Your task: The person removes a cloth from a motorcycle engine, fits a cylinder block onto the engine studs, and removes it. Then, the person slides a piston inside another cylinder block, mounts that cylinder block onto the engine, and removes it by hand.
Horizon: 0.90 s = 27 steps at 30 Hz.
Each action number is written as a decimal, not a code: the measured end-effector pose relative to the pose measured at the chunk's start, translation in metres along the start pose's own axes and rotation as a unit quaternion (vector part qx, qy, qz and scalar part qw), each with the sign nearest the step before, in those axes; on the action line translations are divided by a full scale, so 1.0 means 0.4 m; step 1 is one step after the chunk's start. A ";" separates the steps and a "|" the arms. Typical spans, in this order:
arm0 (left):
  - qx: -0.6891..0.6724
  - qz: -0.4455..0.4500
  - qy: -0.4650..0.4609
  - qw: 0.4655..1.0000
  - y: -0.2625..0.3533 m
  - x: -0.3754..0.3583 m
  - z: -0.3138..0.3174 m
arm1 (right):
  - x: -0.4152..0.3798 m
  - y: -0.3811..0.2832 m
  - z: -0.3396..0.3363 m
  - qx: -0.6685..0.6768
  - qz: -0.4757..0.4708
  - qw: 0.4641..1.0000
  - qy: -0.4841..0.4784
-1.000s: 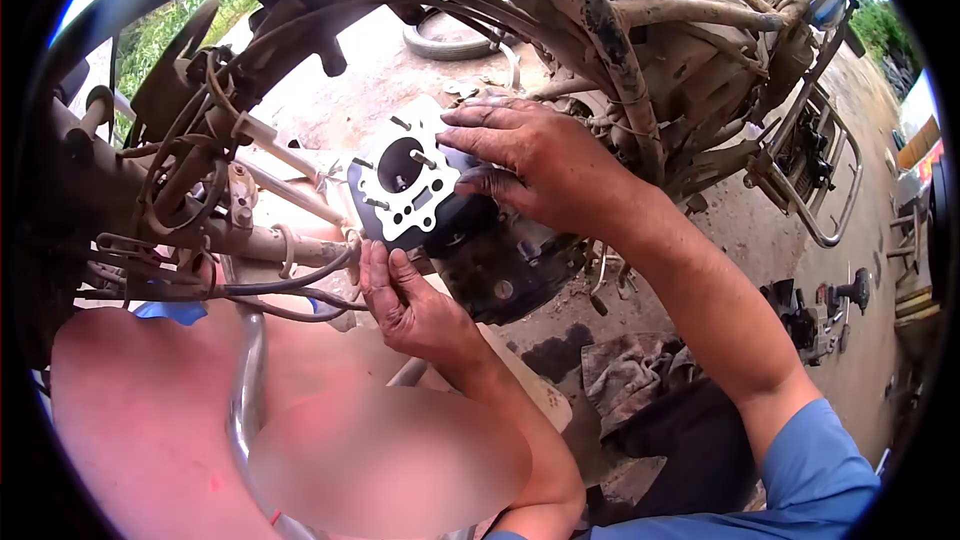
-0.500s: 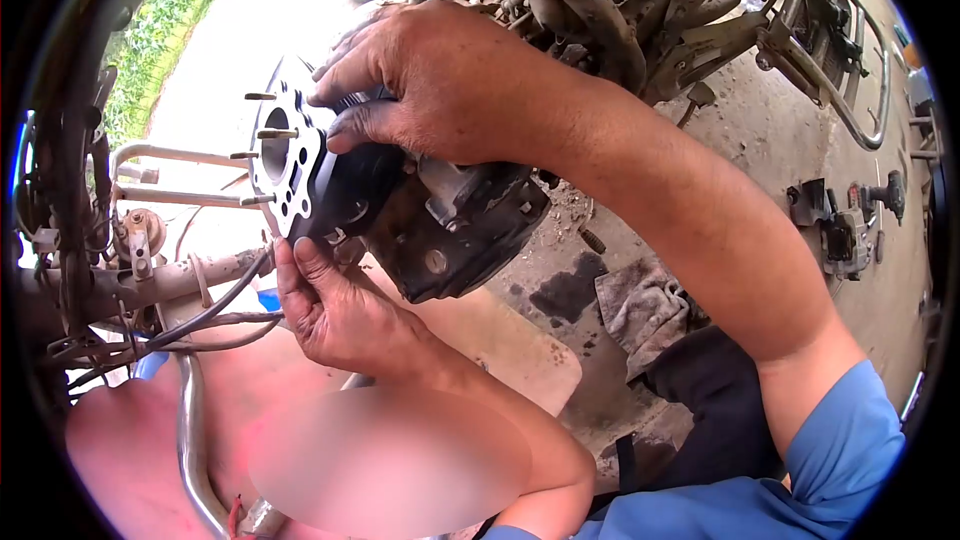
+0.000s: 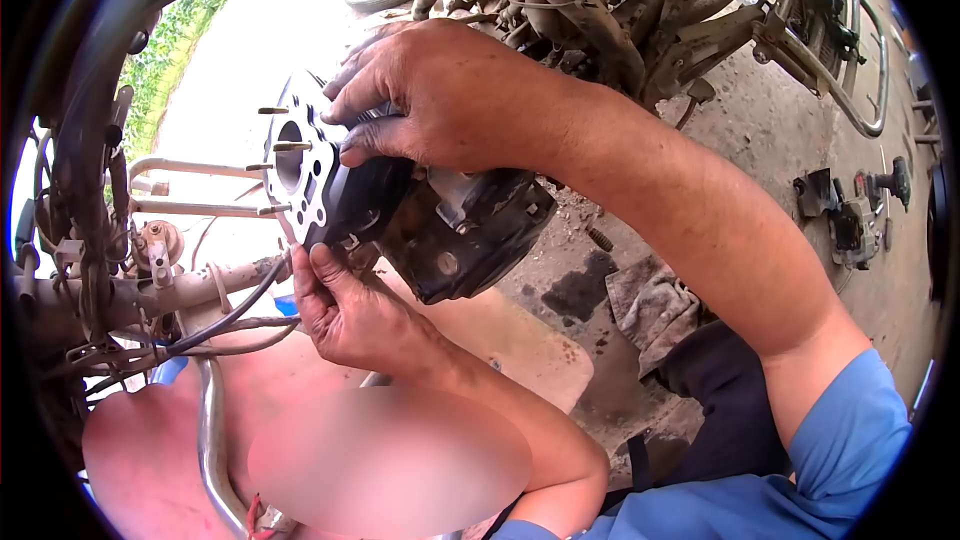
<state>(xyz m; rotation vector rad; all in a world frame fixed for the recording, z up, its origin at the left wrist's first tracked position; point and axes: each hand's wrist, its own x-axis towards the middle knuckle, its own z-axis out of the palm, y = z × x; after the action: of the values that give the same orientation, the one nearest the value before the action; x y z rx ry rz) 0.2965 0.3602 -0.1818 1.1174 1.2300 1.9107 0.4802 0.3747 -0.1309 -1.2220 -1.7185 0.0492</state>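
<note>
Black engine cylinder (image 3: 372, 202), silver-grey gasket face (image 3: 300, 165), blue sleeve (image 3: 830, 450).

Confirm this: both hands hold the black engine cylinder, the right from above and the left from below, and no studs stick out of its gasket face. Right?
Not quite. The head view shows several studs sticking out of the gasket face of the cylinder. The right hand does grip from above, the left hand from below.

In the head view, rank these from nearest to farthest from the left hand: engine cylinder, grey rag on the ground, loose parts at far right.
1. engine cylinder: touching the left hand, just above it.
2. grey rag: on the ground, to the right.
3. loose parts: far right edge.
</note>
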 end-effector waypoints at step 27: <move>0.089 0.059 -0.001 0.994 -0.015 0.022 -0.018 | -0.007 0.005 0.009 -0.034 -0.021 0.999 0.022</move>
<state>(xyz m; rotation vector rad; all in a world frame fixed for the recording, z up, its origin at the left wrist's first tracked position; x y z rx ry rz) 0.2862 0.3670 -0.1860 1.3093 1.3825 1.9154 0.4790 0.3752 -0.1355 -1.2275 -1.7196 -0.0624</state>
